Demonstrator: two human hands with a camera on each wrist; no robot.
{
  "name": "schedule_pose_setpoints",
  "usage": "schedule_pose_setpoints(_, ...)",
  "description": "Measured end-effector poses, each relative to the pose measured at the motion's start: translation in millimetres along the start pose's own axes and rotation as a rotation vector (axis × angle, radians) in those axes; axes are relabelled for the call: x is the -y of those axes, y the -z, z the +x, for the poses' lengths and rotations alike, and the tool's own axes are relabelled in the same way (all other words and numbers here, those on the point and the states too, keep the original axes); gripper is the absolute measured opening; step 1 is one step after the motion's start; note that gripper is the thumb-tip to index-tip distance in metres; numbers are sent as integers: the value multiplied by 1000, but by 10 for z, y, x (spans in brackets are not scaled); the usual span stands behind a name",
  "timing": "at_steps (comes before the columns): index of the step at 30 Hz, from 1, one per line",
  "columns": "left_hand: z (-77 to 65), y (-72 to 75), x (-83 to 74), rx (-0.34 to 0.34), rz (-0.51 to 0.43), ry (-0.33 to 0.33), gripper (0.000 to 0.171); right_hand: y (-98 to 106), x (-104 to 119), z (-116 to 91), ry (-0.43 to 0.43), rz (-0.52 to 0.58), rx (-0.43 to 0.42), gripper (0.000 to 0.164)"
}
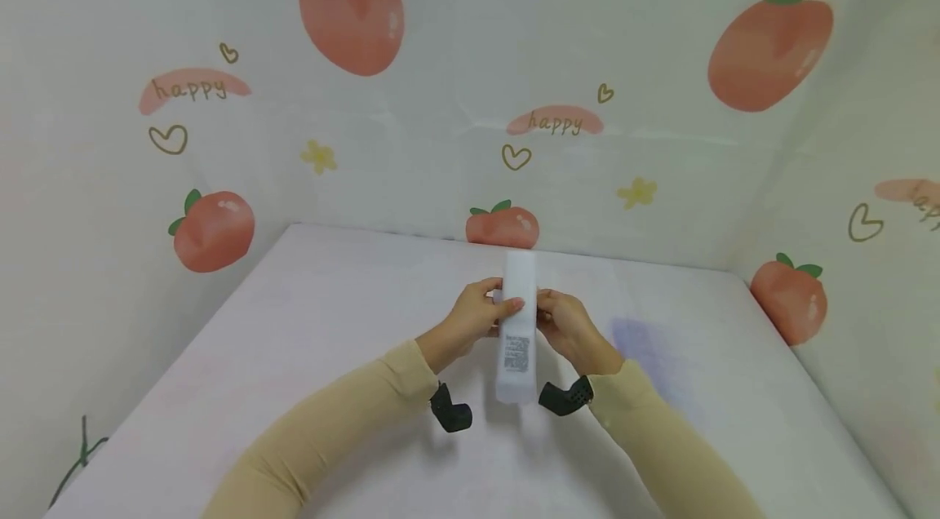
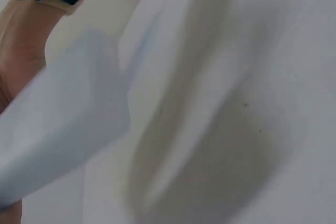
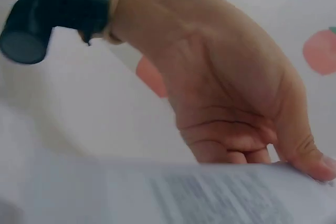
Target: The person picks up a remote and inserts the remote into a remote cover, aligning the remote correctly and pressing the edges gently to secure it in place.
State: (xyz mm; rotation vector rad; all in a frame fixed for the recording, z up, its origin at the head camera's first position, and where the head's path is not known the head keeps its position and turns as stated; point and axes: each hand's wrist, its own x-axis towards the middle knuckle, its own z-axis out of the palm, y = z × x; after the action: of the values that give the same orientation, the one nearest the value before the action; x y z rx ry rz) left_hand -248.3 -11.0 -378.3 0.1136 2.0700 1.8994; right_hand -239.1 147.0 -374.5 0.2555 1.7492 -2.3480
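Peach pictures (image 1: 354, 17) dot the wall (image 1: 419, 176) behind the white counter (image 1: 352, 299), where the left hand (image 1: 473, 317) and right hand (image 1: 573, 329) hold a white box (image 1: 518, 323) just below the frame's middle, and it might slip if their grip gets loose.
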Motion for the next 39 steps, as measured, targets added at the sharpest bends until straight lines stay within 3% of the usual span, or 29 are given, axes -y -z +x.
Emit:
schedule_pose_setpoints(2,3,19,0,-14,-43,-14,49,-13,-9,-32,29,-20,-4,10)
schedule_pose_setpoints(5,-2,39,-16,-33,-79,-37,48,-34,0,-84,71,-86,12,25)
schedule_pose_setpoints(8,-14,41,-17,-29,-38,-78,46,-46,9,-122,73,-181,87,46)
schedule_pose_setpoints(12,-55,25,24,-2,30,-117,50,-25,1,-145,39,-255,170,61)
schedule_pose_setpoints(17,-79,19,128,-21,-78,-69,63,42,-7,-134,11,-230,136,59)
schedule_pose_setpoints(23,-80,12,223,-27,-174,-35,33,95,-29,-128,10,-201,144,62)
schedule_pose_setpoints(28,-71,-19,232,-75,-236,-14,16,112,-45,-150,12,-190,184,56)
schedule_pose_setpoints(33,-79,-44,162,-148,-332,14,18,86,-20,-155,65,-206,216,48)
schedule_pose_setpoints(39,-99,-18,-87,-220,-389,17,14,-32,123,-168,137,-288,197,44)
